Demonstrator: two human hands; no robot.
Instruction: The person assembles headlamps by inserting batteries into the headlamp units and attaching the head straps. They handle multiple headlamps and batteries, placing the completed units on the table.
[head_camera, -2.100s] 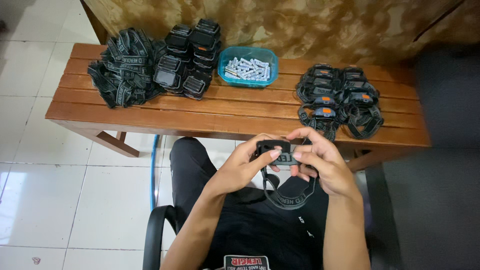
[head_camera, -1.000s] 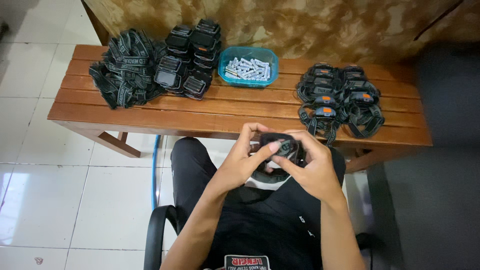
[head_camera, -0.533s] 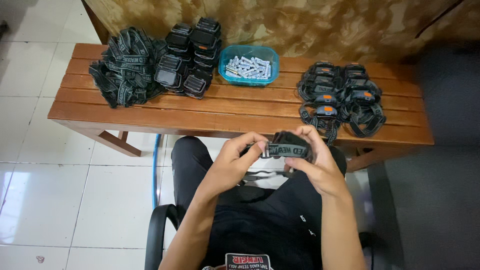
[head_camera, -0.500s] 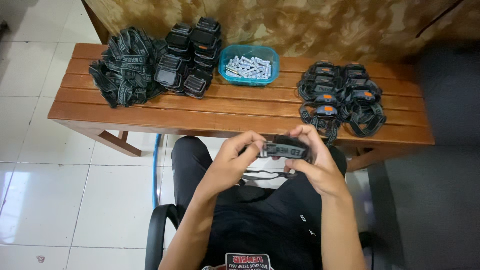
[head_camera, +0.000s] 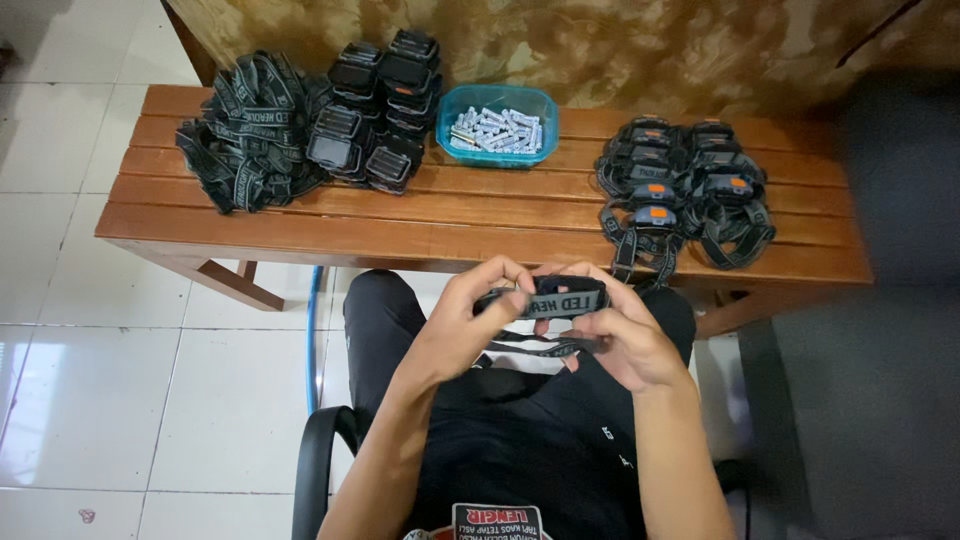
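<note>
Left to right on the wooden bench (head_camera: 480, 215): a heap of loose black headbands (head_camera: 252, 130) at the far left, touching a stack of bare black lamp bodies (head_camera: 380, 105) just beside it; then a blue tub of batteries (head_camera: 497, 123) near the middle; well apart at the right end, a pile of finished headlamps with orange buttons (head_camera: 685, 190), straps trailing over the front edge. Progress, as a judgement: the finished pile is sizeable but the strap heap and body stack look larger, so a good share of units are left; the tub is far from empty. The one in hand is mid-assembly, not yet on the bench. Below the bench edge, over the lap, the left hand (head_camera: 468, 325) and right hand (head_camera: 622, 340) are close together, both clamped on a single headlamp strap (head_camera: 556, 303): left fingers pinch its left end, right hand closes round its right end, strap stretched flat between them with its printed face up; a second loop of the band hangs just under it. Whether a lamp body is on it I cannot tell, the hands cover that part. Versus half a second ago: the strap was shorter between the hands and bunched nearer the right hand, now it is pulled out longer and flatter. A second ago both hands were cupped round a dark lump with the band looped below. Bench piles unchanged across all frames.
</note>
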